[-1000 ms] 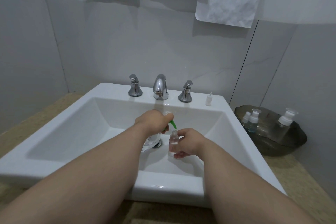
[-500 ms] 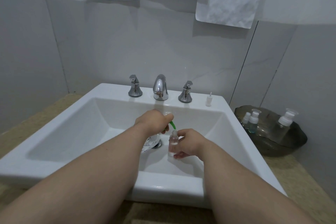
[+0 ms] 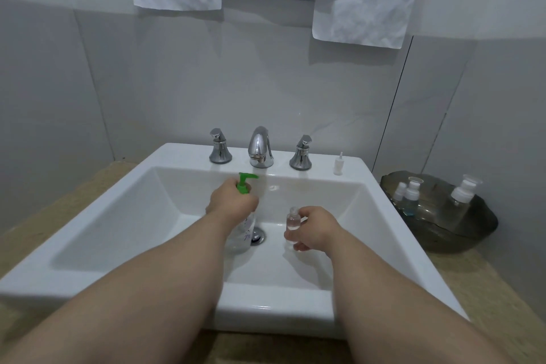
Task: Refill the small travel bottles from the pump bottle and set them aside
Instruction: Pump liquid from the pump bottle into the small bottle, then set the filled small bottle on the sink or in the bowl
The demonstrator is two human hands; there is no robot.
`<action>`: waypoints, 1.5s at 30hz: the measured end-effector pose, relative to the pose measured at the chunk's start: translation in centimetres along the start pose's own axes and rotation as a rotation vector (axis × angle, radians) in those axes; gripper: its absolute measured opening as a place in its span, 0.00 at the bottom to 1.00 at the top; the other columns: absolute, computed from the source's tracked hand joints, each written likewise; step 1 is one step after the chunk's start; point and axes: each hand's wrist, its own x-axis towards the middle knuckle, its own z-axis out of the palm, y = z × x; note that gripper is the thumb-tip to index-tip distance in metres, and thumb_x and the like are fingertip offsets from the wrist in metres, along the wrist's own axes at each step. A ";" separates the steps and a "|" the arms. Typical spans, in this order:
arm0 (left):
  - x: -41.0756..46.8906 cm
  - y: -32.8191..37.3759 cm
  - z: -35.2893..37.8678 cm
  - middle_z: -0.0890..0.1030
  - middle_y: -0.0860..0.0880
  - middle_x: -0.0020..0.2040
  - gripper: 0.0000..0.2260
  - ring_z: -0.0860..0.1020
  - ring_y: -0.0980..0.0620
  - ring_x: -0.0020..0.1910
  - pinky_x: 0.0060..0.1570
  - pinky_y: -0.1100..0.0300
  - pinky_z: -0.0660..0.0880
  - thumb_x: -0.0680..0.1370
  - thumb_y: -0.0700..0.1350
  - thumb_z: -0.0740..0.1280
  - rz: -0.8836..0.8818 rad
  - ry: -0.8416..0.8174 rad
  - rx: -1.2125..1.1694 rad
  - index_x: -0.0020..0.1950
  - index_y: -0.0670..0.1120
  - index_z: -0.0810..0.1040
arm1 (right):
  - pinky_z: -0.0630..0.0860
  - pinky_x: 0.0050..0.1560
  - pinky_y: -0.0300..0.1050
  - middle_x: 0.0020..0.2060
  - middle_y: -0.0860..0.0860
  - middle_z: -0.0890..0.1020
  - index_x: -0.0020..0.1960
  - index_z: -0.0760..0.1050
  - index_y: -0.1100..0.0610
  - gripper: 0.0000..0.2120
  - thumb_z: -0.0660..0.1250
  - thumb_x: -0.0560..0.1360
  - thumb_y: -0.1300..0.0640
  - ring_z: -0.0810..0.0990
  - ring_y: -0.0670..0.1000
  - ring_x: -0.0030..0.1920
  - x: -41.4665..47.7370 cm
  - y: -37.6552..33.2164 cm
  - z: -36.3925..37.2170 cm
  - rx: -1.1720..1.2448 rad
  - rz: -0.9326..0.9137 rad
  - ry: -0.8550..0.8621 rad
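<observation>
1. While the left hand [image 3: 233, 204] grips the pump bottle [image 3: 243, 232] at its shoulder, over the sink [image 3: 118, 216] drain, its clear body looks rigid and likely slick.
2. The right hand [image 3: 316, 227] pinches the small travel bottle [image 3: 293, 220] nearby; it looks light and tippy, best held mid-body.

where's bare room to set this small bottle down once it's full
Free: the sink rim left of the left tap handle; the counter left of the sink; the counter strip in front of the dark tray. Crowded: three bottles stand in the tray, and mid-basin the left hand grips the pump bottle, the right hand the small bottle.
</observation>
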 end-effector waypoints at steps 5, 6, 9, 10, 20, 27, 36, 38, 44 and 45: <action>-0.3 0.3 -0.6 0.77 0.55 0.46 0.10 0.77 0.42 0.59 0.59 0.44 0.78 0.65 0.43 0.62 -0.001 0.141 0.013 0.43 0.54 0.75 | 0.78 0.33 0.39 0.47 0.48 0.77 0.49 0.76 0.51 0.12 0.75 0.74 0.66 0.83 0.56 0.39 -0.1 -0.2 -0.2 -0.018 0.005 0.057; -0.4 0.4 -0.8 0.76 0.57 0.45 0.10 0.77 0.41 0.60 0.59 0.44 0.78 0.66 0.42 0.62 0.004 0.166 0.010 0.45 0.54 0.75 | 0.78 0.33 0.39 0.46 0.47 0.76 0.50 0.76 0.52 0.12 0.74 0.74 0.66 0.83 0.56 0.38 -0.2 -0.2 -0.2 -0.021 0.006 0.060; -0.3 0.3 -0.9 0.75 0.56 0.47 0.18 0.76 0.41 0.61 0.60 0.44 0.78 0.68 0.38 0.64 0.018 0.171 0.008 0.55 0.53 0.72 | 0.81 0.39 0.43 0.43 0.45 0.76 0.49 0.75 0.53 0.12 0.73 0.75 0.66 0.81 0.56 0.39 -0.2 -0.3 -0.2 -0.025 0.005 0.076; -0.4 0.5 -0.8 0.76 0.55 0.49 0.20 0.76 0.41 0.62 0.61 0.44 0.77 0.68 0.38 0.66 0.014 0.178 -0.001 0.58 0.52 0.72 | 0.83 0.42 0.45 0.43 0.45 0.76 0.49 0.75 0.53 0.11 0.73 0.75 0.67 0.81 0.57 0.39 -0.2 -0.3 -0.3 -0.027 0.006 0.086; -2.7 5.6 -1.8 0.80 0.48 0.59 0.22 0.75 0.41 0.62 0.64 0.47 0.68 0.69 0.46 0.64 0.296 0.669 -0.116 0.63 0.45 0.76 | 0.82 0.57 0.56 0.39 0.45 0.76 0.56 0.81 0.63 0.11 0.72 0.73 0.65 0.85 0.60 0.48 -0.4 -0.4 -0.7 -0.093 0.007 0.232; -5.2 9.5 1.7 0.81 0.44 0.56 0.14 0.77 0.41 0.55 0.58 0.47 0.73 0.72 0.38 0.66 1.303 0.537 0.153 0.56 0.41 0.81 | 0.82 0.55 0.50 0.44 0.48 0.81 0.52 0.80 0.57 0.07 0.70 0.74 0.63 0.84 0.56 0.49 0.4 0.1 -1.1 -0.098 0.061 0.313; -2.0 15.5 7.6 0.69 0.49 0.76 0.15 0.72 0.49 0.70 0.66 0.58 0.67 0.84 0.43 0.61 0.744 -0.343 0.583 0.67 0.53 0.81 | 0.71 0.44 0.41 0.51 0.53 0.81 0.54 0.78 0.56 0.05 0.67 0.80 0.56 0.76 0.56 0.47 1.5 1.0 -1.6 -0.212 0.167 0.349; -0.8 16.0 8.5 0.73 0.50 0.75 0.17 0.75 0.49 0.68 0.62 0.60 0.70 0.83 0.44 0.60 0.637 -0.407 0.585 0.69 0.55 0.80 | 0.72 0.46 0.42 0.55 0.55 0.82 0.57 0.79 0.57 0.08 0.67 0.80 0.56 0.77 0.57 0.48 1.6 1.2 -1.5 -0.209 0.184 0.337; 0.7 15.4 10.5 0.71 0.49 0.77 0.19 0.70 0.48 0.75 0.72 0.60 0.65 0.83 0.45 0.62 0.500 -0.490 0.584 0.74 0.50 0.76 | 0.71 0.47 0.42 0.59 0.55 0.82 0.57 0.77 0.54 0.07 0.68 0.80 0.57 0.80 0.58 0.57 1.7 1.1 -1.3 -0.227 0.217 0.322; 0.7 15.0 10.8 0.72 0.49 0.76 0.18 0.70 0.48 0.75 0.71 0.61 0.65 0.83 0.45 0.62 0.512 -0.463 0.579 0.73 0.49 0.77 | 0.71 0.47 0.42 0.60 0.55 0.82 0.58 0.77 0.55 0.07 0.68 0.80 0.56 0.80 0.57 0.58 1.8 1.1 -1.3 -0.233 0.221 0.321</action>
